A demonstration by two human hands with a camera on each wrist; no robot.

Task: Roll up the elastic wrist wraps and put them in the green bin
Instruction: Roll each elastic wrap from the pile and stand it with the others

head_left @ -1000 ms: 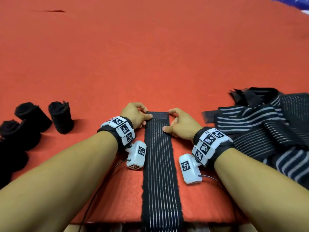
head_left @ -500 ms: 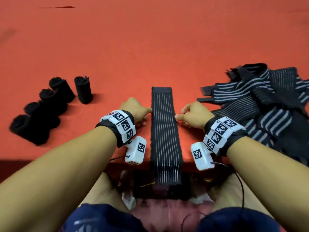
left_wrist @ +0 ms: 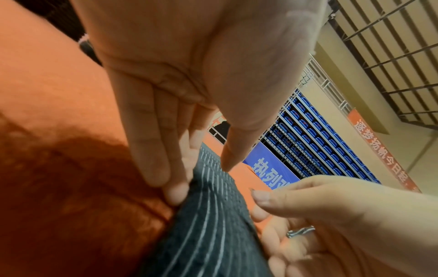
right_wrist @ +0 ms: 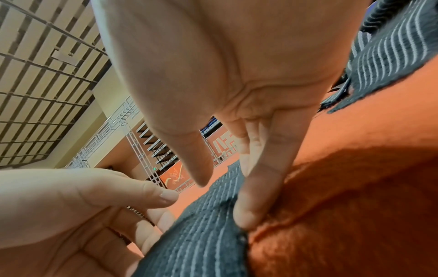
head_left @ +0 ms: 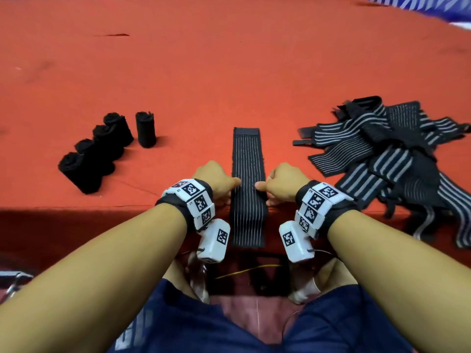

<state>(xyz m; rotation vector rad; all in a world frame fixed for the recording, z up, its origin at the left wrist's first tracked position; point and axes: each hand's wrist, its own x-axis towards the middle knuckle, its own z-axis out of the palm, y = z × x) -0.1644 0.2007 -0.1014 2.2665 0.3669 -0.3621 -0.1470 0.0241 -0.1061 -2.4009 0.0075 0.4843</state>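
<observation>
Striped wrap [head_left: 247, 171] lying lengthwise away from the person, near end overhanging the table [head_left: 229, 72] edge, left hand [head_left: 216, 180] and right hand [head_left: 285, 183] pinching its side edges

The head camera looks forward and steeply down from above the person's lap, taking in the near edge of the orange table [head_left: 229, 59] and most of its top. The left wrist camera sits close under the left hand [left_wrist: 189, 75], low over the table's near edge, looking along the fingers toward the far side and the hall beyond. The right wrist camera mirrors it under the right hand [right_wrist: 225, 75]. All three views share the flat striped wrap [head_left: 248, 174] at the near edge; each wrist view also catches the opposite hand across that wrap
</observation>
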